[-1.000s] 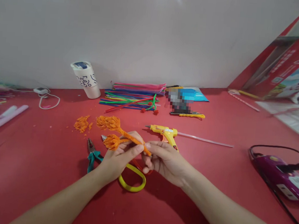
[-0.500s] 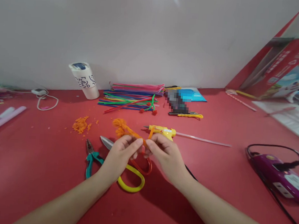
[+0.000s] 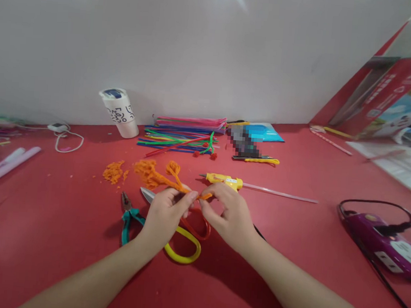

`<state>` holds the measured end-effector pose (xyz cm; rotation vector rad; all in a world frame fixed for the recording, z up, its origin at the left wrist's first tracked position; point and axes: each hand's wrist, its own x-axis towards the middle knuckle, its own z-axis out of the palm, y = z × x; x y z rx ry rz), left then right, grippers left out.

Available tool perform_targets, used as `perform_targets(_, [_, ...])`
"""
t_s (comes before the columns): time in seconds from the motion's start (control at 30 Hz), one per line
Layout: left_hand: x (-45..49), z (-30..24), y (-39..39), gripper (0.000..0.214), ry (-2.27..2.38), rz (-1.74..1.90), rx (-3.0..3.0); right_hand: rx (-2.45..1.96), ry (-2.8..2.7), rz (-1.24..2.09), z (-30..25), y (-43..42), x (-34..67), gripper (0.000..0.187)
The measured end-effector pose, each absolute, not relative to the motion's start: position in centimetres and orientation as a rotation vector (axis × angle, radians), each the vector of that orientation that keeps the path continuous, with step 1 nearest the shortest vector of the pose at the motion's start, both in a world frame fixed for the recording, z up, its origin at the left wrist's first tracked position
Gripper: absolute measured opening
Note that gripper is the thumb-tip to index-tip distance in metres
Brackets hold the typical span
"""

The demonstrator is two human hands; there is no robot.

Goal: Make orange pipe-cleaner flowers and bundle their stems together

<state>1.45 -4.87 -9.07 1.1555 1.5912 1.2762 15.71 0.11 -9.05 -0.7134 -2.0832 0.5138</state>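
My left hand (image 3: 167, 212) pinches the stems of an orange pipe-cleaner flower sprig (image 3: 161, 179) between thumb and fingers. Its fuzzy looped heads point up and to the left. At the stem end, my right hand (image 3: 231, 217) has thumb and forefinger closed round a short orange strip (image 3: 205, 196); the other fingers are curled and partly hidden. Below the hands lie large scissors with yellow and red handles (image 3: 185, 252), partly covered by my left hand. Pliers with teal grips (image 3: 126, 221) rest left of that wrist. Just behind my right hand is a yellow glue gun (image 3: 225, 180) with a clear glue stick.
Orange fuzz clippings (image 3: 113, 171) lie left of the sprig. Coloured pipe cleaners (image 3: 178, 137) are piled by the wall, beside a white tumbler (image 3: 119, 114). A purple power strip (image 3: 380, 241) with a black cord sits at right. A yellow-handled cutter (image 3: 262, 160) lies farther back.
The orange sprig has turned, so its heads now spread apart farther left. The orange strip has swung from upright to nearly level at my right fingertips. The view has shifted slightly.
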Motion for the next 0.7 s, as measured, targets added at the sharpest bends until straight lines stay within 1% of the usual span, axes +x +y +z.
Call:
perform_targets(0.07, [1.42, -9.1, -4.81, 0.032, 1.627, 1.256, 1.184, -0.783, -2.072, 0.663, -9.03, 0.08, 15.65, 0.012])
perform_targets(0.1, [1.42, -9.09, -4.79, 0.031, 1.633, 1.254, 1.198, -0.786, -2.081, 0.679, -9.03, 0.07, 15.67, 0.012])
perform_targets(0.23, [1.47, -8.95, -4.84, 0.029, 1.672, 1.261, 1.265, -0.767, -2.143, 0.591, -8.99, 0.0, 15.81, 0.009])
perform_targets(0.33, [1.48, -8.93, -4.91, 0.03, 1.693, 1.26, 1.286, -0.798, -2.115, 0.678, -8.85, -0.09, 15.78, 0.014])
perform_targets(0.4, [1.45, -8.98, -4.94, 0.03, 1.701, 1.253, 1.315, -0.838, -2.04, 0.843, -8.74, -0.13, 15.68, 0.016])
perform_targets(0.53, [1.31, -9.11, -5.04, 0.031, 1.764, 1.215, 1.485, -0.934, -1.76, 1.296, -8.57, -0.13, 15.52, 0.017])
perform_targets(0.7, [1.12, -9.15, -5.18, 0.029, 1.69, 1.187, 1.566, -0.891, -1.377, 1.805, -8.39, 0.01, 15.63, 0.014])
